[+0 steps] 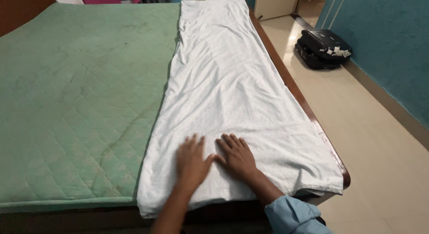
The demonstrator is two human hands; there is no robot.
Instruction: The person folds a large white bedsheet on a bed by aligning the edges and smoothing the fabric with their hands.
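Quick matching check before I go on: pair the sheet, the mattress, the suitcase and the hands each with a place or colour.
1 white sheet
2 mattress
3 suitcase
4 left hand and right hand

a green, quilted
b flat on the sheet's near end
c on the floor by the blue wall
d spread along the bed's right side

Pairs: 1-d, 2-a, 3-c, 4-b

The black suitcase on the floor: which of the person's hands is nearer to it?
Right. The right hand lies flat on the white sheet, on the side towards the black suitcase. The left hand rests beside it, one place further from the suitcase.
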